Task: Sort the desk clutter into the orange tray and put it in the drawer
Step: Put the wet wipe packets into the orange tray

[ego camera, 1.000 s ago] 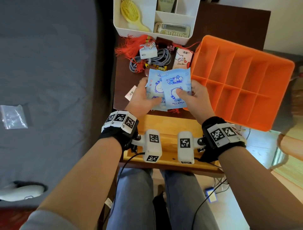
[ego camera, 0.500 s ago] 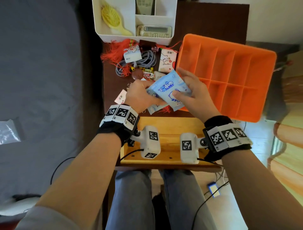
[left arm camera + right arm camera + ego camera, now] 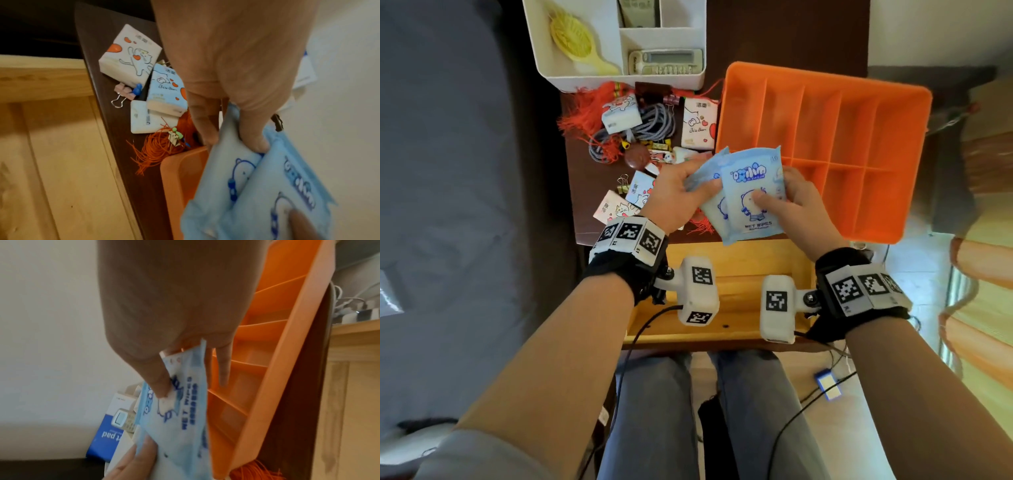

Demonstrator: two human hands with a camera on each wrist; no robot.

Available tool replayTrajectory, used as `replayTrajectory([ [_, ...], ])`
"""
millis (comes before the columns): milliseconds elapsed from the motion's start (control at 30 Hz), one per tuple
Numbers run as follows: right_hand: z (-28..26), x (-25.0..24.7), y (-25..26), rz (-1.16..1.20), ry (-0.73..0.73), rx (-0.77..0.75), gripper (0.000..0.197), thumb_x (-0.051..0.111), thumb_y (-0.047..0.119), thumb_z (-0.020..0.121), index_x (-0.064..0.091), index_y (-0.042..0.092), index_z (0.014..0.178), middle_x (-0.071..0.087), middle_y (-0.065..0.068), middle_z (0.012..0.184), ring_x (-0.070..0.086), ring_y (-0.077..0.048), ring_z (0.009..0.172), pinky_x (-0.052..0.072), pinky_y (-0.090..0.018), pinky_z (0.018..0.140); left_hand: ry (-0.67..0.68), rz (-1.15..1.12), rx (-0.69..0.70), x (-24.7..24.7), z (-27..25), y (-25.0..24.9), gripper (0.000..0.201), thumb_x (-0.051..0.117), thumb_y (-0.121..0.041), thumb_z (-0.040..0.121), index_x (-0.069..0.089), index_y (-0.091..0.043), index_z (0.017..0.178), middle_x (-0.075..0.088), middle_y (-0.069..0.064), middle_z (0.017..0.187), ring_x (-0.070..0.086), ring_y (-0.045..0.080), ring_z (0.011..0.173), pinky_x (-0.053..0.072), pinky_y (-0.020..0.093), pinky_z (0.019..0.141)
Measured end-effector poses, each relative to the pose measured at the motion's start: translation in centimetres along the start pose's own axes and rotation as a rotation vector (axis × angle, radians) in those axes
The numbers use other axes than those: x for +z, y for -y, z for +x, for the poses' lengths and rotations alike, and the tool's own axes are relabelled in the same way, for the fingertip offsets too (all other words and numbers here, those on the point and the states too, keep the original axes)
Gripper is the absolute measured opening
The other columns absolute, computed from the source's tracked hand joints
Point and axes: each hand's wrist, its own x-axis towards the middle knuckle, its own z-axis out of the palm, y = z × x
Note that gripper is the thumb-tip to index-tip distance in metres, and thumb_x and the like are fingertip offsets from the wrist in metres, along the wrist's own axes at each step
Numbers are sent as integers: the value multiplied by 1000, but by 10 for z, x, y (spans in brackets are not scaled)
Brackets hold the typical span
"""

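Your tray [image 3: 914, 164] sits at the right of the surface [image 3: 582, 205], the clutter pile [image 3: 640, 137] lies to its left, the organizer box [image 3: 544, 65] behind that pile, and the open drawer [image 3: 739, 260] nearest you.

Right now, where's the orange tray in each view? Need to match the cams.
Head: orange tray upper right on the desk, its compartments bare, just beyond the right hand.
Left wrist: only a corner, bottom centre, left of the wet wipes packs.
Right wrist: right of centre, running diagonally behind the fingers.
Shared landmark: the blue wet wipes packs, held by both hands, beside the tray in every view.
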Motion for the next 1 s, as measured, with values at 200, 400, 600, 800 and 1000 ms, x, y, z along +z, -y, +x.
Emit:
replayTrajectory([
  [200, -1, -5, -1, 65, 76, 29, 18, 57, 6, 91, 56, 12, 108, 68, -5, 104, 67, -12, 86, 56, -26, 80, -77, -1, -78, 11, 7, -2, 36, 66, -8, 83, 55, -13, 117, 70, 5, 89, 66, 14, 69, 55, 24, 53],
  [400, 7, -6, -10, 62, -16, 68, 38, 60, 12, 91, 40, 11, 123, 60, -9, 123, 62, -21, 108, 53, -43, 92, -58, -210, -130, 18, 8, 0, 30, 51, 3, 91, 55, 3, 121, 64, 14, 107, 65, 1, 68, 56, 17, 61],
  [600, 10, 1, -10, -12, 18, 40, 41, 60, 13, 90, 45, 10, 128, 62, -5, 121, 63, -18, 105, 54, -37, 89, -71, -132, -84, 24, 15, 1, 30, 48, 3, 92, 55, 5, 121, 62, 16, 114, 65, -1, 69, 53, 13, 62],
  [800, 17, 4, -13, 41, -52, 87, 37, 66, 10, 85, 50, 6, 118, 65, -9, 116, 65, -22, 101, 55, -43, 88, -208, 173, 27, 18, 19, 4, 24, 58, -8, 89, 66, -10, 110, 70, 5, 101, 65, 14, 78, 52, 27, 68],
  [1000, 29, 13, -17, -139, -184, 116, 39, 68, 17, 81, 52, 7, 115, 66, -8, 113, 64, -17, 92, 54, -31, 78, -268, 258, -55, 17, 19, 16, 27, 64, -9, 83, 66, -11, 110, 71, 5, 99, 65, 17, 87, 55, 41, 83],
])
